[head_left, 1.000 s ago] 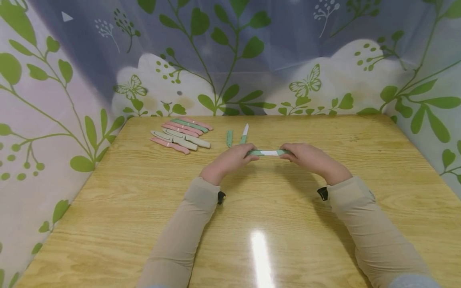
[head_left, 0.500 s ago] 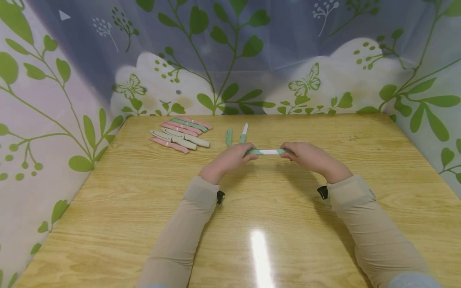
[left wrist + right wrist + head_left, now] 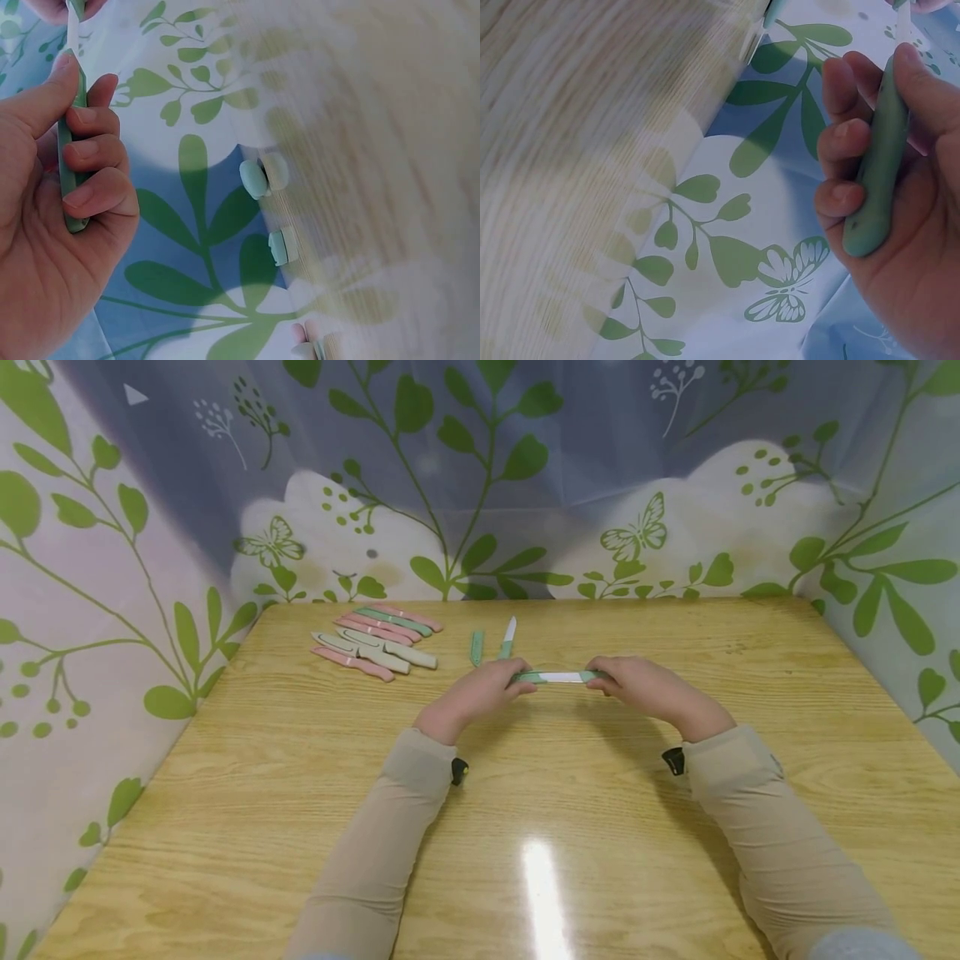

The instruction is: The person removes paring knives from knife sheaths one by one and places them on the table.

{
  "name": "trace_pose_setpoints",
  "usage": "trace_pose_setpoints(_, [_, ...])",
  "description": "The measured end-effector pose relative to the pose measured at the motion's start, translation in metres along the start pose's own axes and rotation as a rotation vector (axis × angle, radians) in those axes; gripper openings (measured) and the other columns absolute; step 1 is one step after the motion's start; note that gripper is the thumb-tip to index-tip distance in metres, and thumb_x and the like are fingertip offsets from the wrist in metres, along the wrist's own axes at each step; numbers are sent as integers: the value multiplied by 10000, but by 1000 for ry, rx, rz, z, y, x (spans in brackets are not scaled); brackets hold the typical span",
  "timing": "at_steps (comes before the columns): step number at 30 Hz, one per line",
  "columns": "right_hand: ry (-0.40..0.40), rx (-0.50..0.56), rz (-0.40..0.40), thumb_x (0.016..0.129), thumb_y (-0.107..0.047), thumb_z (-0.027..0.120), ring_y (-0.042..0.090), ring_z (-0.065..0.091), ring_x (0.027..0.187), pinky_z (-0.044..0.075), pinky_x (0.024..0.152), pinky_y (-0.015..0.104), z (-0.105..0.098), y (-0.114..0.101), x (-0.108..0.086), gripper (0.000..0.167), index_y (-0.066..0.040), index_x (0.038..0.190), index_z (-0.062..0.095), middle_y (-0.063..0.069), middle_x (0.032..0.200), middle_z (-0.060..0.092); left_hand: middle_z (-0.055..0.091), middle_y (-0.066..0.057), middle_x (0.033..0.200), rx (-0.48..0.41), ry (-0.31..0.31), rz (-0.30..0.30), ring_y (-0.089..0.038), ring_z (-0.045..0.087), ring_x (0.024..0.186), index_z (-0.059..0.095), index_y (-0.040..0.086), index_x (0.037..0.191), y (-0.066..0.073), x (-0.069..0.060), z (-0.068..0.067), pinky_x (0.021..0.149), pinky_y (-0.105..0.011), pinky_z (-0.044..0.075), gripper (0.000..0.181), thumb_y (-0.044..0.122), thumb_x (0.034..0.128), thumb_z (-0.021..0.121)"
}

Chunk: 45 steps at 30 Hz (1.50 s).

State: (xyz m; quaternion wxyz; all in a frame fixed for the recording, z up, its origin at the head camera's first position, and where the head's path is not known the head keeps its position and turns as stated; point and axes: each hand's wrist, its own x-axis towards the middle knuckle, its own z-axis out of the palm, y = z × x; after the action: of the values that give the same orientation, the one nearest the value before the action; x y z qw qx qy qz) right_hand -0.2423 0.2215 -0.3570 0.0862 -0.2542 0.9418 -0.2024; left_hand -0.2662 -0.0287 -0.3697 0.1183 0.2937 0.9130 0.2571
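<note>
My left hand (image 3: 483, 685) grips a green knife sheath (image 3: 69, 165), fingers curled round it in the left wrist view. My right hand (image 3: 637, 685) holds a paring knife by its rounded green handle (image 3: 879, 165). The knife's white blade (image 3: 561, 677) lies level between the hands, above the table. The blade meets the sheath's end at the left hand; how far inside it reaches is hidden. Behind the left hand another green-handled knife (image 3: 508, 635) lies uncovered, with a green sheath (image 3: 477, 647) just left of it.
Several pink, green and cream knives (image 3: 375, 643) lie together at the table's back left. The wooden table (image 3: 570, 793) ends at a leaf-patterned cloth backdrop (image 3: 510, 543). A light reflection shines on the table's front.
Both hands keep their grip on the knife and sheath. The view shifts very slightly; the gap between the hands shows almost no difference.
</note>
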Motion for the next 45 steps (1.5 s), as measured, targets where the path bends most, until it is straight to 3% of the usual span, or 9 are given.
trace_pose_setpoints(12, [-10,15,19,1026,-201,485,159,424,636,376,595,311,-6,1,-1,225,-28,1129,584,110,855,594,667,-79,1066,-7,5,-3,-151,573,889,582,71,1212,-1,0,-2,849,-317,474,316,301,1007,509])
trace_pose_setpoints(20, [7,2,36,1036,-189,463,202,529,746,425,688,359,-15,5,-2,257,3,1180,553,125,909,611,638,-97,1053,-48,27,-59,-162,556,890,539,91,1192,-5,-5,-9,851,-338,462,280,307,1027,469])
trace_pose_setpoints(26, [11,24,68,1039,-177,457,266,598,830,453,697,377,-16,7,-3,302,36,1250,494,168,966,632,616,-93,1062,2,15,-48,-197,575,972,532,42,1179,-6,-2,-7,895,-353,467,248,233,1039,460])
trace_pose_setpoints(29, [6,54,98,1045,-165,438,237,553,743,421,630,346,-12,10,-2,306,56,1257,438,192,966,622,612,-126,1152,49,-4,-50,-237,578,1093,540,6,1207,-4,4,-3,960,-371,460,269,199,1038,460])
trace_pose_setpoints(35, [74,64,266,1054,-210,387,156,366,520,327,486,280,-10,11,10,284,31,1203,412,106,734,518,510,-179,1345,131,11,-160,-295,488,1255,538,20,1339,6,19,-9,1056,-413,417,396,262,1032,478])
trace_pose_setpoints(39, [115,49,375,1032,-259,419,149,376,515,325,472,273,-15,6,26,318,25,1158,487,66,692,481,614,-137,1166,215,69,-191,-245,577,1058,662,23,1162,11,38,-17,918,-334,488,321,274,1007,536])
trace_pose_setpoints(43, [122,64,428,1013,-275,444,141,398,548,342,499,264,-16,5,47,331,29,1073,561,53,705,489,631,-73,901,150,71,-269,-162,574,695,669,35,923,14,57,-20,647,-267,499,286,299,985,576])
trace_pose_setpoints(45, [121,90,453,1011,-271,455,128,402,549,354,511,257,-14,7,58,309,16,999,570,32,687,477,631,-72,878,109,67,-319,-160,572,645,653,39,901,16,64,-20,628,-268,513,283,305,975,592])
